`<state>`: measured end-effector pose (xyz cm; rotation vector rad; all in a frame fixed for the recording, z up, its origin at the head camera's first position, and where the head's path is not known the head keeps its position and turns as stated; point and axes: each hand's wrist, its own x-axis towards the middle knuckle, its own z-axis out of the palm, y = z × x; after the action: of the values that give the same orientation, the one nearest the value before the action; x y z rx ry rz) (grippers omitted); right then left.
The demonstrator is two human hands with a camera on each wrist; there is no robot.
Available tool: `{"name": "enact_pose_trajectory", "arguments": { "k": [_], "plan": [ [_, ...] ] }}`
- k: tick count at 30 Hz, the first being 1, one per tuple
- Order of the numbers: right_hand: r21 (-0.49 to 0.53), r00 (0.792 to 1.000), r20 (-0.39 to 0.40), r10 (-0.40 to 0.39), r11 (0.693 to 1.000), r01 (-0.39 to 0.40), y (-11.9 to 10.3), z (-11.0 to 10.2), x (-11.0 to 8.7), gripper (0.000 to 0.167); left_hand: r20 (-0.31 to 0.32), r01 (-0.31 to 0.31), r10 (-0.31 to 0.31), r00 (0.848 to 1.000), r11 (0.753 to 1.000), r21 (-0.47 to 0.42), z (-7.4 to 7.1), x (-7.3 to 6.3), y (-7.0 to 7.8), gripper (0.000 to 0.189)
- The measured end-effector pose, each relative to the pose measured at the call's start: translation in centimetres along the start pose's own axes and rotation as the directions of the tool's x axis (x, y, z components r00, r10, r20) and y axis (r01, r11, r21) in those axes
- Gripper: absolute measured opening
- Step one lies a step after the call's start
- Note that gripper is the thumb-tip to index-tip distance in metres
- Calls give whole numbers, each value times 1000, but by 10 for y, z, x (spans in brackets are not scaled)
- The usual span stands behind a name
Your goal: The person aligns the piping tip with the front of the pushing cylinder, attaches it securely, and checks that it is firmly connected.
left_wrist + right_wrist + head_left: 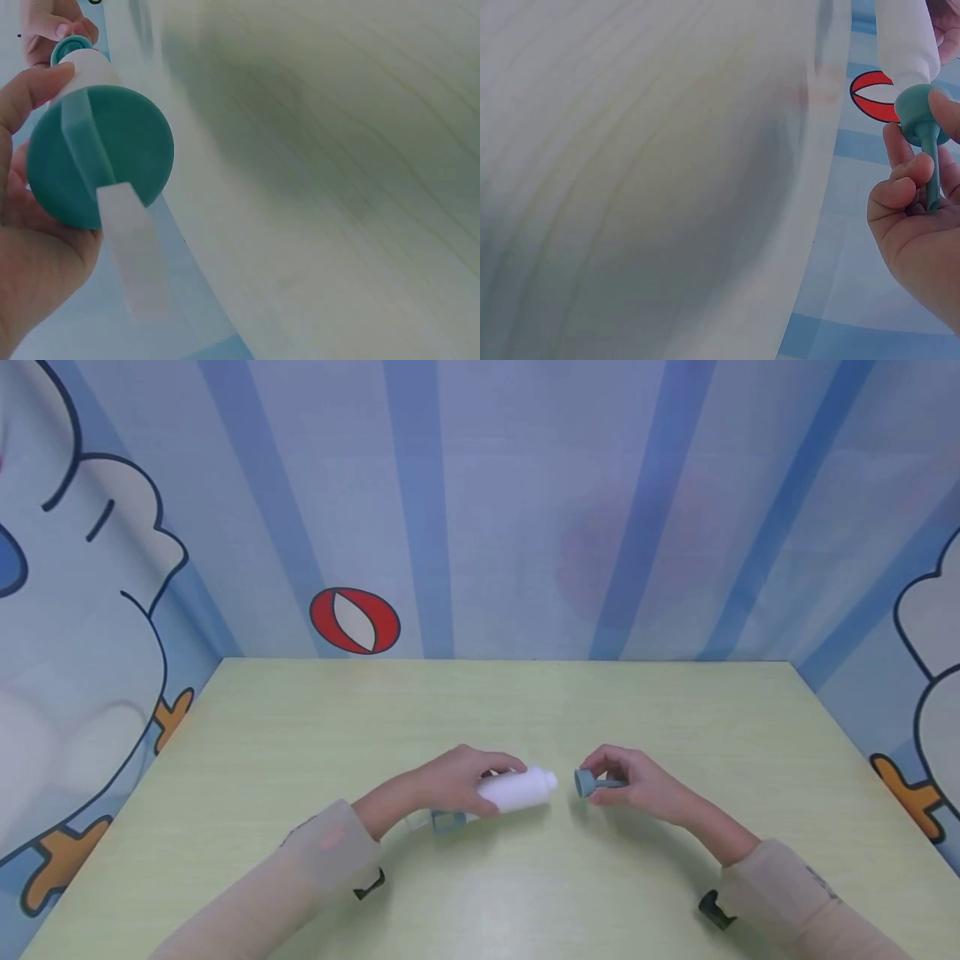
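Note:
My left hand [453, 783] grips a white bottle [517, 790] around its side. It lies tilted above the table, its narrow neck toward the right. At the bottle's other end, the left wrist view shows a round teal end piece [146, 142] with a raised bar and a pale strip [135, 255] sticking out. With fingertips and thumb, my right hand [641, 783] pinches a teal cup-shaped piece with a thin stem [931, 172]. Its wide mouth faces the neck, a small gap away in the head view. Fingers of the left hand behind the bottle are hidden.
A pale wooden table [300, 710] lies below both hands. Behind it stands a blue striped backdrop [517, 510] printed with a red and white ball [322, 614] and cartoon figures at both sides. Dark straps hang below both sleeve cuffs [780, 881].

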<state>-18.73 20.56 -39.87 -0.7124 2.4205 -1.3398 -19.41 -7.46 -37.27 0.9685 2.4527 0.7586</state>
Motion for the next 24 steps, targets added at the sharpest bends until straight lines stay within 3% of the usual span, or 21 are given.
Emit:
{"name": "enact_pose_trajectory", "arguments": {
  "k": [24],
  "plan": [
    [69, 997, 67, -24, 997, 20, -6, 13, 3, 28, 32, -52, 53, 998, 999, -12, 7, 5, 8, 52]
  ]
}}
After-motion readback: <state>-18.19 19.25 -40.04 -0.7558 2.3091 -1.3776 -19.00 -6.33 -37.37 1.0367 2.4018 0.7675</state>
